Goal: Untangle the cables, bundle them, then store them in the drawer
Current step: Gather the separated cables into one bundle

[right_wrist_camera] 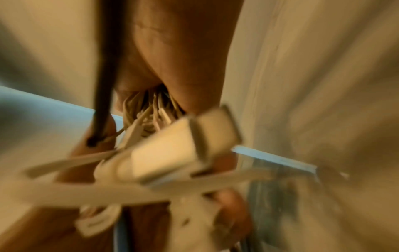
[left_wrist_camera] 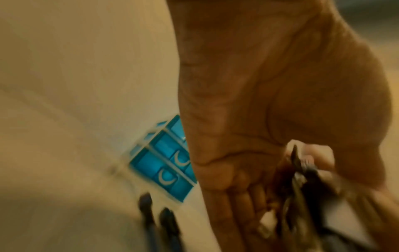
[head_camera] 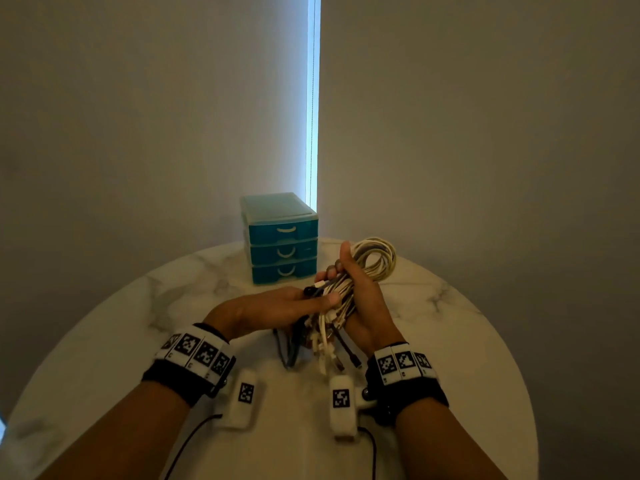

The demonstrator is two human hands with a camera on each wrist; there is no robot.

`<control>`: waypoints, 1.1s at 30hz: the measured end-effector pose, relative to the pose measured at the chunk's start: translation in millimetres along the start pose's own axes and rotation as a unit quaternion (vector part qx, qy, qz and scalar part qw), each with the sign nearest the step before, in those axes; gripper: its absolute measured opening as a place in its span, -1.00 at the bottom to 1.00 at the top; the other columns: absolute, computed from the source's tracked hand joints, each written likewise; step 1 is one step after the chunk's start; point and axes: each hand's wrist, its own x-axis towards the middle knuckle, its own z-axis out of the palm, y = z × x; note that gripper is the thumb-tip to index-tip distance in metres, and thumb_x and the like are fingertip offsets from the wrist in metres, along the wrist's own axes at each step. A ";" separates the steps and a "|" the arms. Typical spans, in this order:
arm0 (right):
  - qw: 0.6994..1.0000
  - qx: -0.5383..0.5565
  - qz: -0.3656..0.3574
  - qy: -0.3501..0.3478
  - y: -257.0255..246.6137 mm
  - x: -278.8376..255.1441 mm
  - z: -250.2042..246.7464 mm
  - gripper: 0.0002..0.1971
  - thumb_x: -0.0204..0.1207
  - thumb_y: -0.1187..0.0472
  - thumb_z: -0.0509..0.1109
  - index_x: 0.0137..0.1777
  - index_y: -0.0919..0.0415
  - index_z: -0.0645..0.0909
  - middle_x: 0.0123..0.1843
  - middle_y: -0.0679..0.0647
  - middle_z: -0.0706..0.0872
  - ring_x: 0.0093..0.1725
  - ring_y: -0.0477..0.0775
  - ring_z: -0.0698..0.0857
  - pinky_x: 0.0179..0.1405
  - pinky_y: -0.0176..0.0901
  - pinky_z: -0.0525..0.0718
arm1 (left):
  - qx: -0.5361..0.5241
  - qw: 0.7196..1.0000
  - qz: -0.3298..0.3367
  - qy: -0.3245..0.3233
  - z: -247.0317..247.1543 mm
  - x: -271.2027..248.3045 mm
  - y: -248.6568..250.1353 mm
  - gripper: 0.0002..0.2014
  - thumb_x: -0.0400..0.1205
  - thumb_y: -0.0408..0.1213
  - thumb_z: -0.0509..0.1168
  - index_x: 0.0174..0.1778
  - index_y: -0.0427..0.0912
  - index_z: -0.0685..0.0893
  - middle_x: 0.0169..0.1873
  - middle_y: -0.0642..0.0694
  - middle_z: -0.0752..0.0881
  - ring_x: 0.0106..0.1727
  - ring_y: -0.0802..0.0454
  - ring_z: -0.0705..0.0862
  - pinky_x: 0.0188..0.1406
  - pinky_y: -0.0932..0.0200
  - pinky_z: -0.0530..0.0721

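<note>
A bundle of white and grey cables [head_camera: 375,261] is looped into a coil above the table. My right hand [head_camera: 337,265] grips the coil round its middle, thumb up. Loose ends with white and dark plugs [head_camera: 325,344] hang below that hand toward the tabletop. My left hand [head_camera: 323,299] reaches in from the left and pinches a dark plug end of the cables [head_camera: 309,291] against the bundle. In the blurred left wrist view my left hand [left_wrist_camera: 270,179] curls round dark cables [left_wrist_camera: 302,179]. The right wrist view shows white plugs [right_wrist_camera: 183,150] under my right hand [right_wrist_camera: 183,68].
A blue three-drawer unit [head_camera: 282,244], all drawers closed, stands at the table's far edge against the wall, just left of the coil; it also shows in the left wrist view as the drawer unit [left_wrist_camera: 164,162]. The round marble table [head_camera: 138,323] spreads under both arms.
</note>
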 end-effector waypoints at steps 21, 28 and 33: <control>0.994 0.002 -0.078 0.080 -1.9 -1.7 -1.9 -0.76 0.81 0.08 0.45 -0.11 0.12 0.71 -0.35 0.05 0.66 -0.26 0.05 0.77 -0.06 0.13 0.86 | -0.190 0.972 -0.011 0.135 17.5 -8.8 -21.6 -0.77 0.83 -0.10 0.34 0.05 -0.18 0.79 -0.35 -0.05 0.61 -0.41 0.12 0.53 -0.51 0.38 0.58; 0.970 -0.112 -0.104 0.189 -4.6 -3.5 0.8 -0.53 0.62 -0.22 0.58 -0.30 0.15 0.64 -0.44 0.08 0.72 -0.44 0.04 0.73 -0.22 0.02 0.84 | 0.010 0.989 -0.004 0.150 12.8 -5.8 -26.4 -0.73 0.76 0.04 0.42 0.24 -0.04 0.76 -0.15 -0.10 0.77 -0.22 0.11 0.66 -0.15 0.12 0.75; 0.939 -0.214 -0.167 0.213 -10.1 -6.1 0.1 -0.49 0.60 -0.27 0.56 -0.25 0.20 0.72 -0.40 0.12 0.81 -0.44 0.03 0.74 -0.33 -0.09 0.81 | 0.153 0.971 0.033 0.180 10.4 -12.0 -23.2 -0.71 0.82 0.14 0.25 0.22 0.07 0.75 -0.15 0.07 0.75 -0.15 0.16 0.68 -0.09 0.16 0.62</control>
